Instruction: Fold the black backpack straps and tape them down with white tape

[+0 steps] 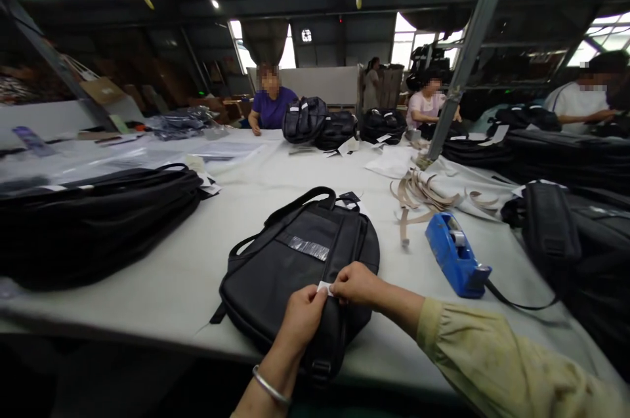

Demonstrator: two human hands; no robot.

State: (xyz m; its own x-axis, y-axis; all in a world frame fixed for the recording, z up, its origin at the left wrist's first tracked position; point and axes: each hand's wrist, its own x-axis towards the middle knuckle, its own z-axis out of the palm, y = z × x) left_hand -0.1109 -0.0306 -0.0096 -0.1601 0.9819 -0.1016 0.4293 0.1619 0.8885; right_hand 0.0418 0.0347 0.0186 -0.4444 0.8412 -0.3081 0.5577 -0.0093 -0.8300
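Note:
A black backpack (275, 267) lies on the white table in front of me, its straps facing up and a shiny clear strip across its upper part. Over its right strap, my left hand (304, 314) pinches the left side of a small white tag (325, 287). The fingers of my right hand (355, 283) are closed on the tag's other side. Both hands nearly meet there. A metal bangle circles my left wrist.
A blue tape dispenser (455, 257) stands at the right, near beige strips (418, 191). Stacked black bags (98, 224) fill the left side; more bags (575, 234) lie at the right. People sit across the table (236, 198). A slanted metal post (453, 90) rises behind the strips.

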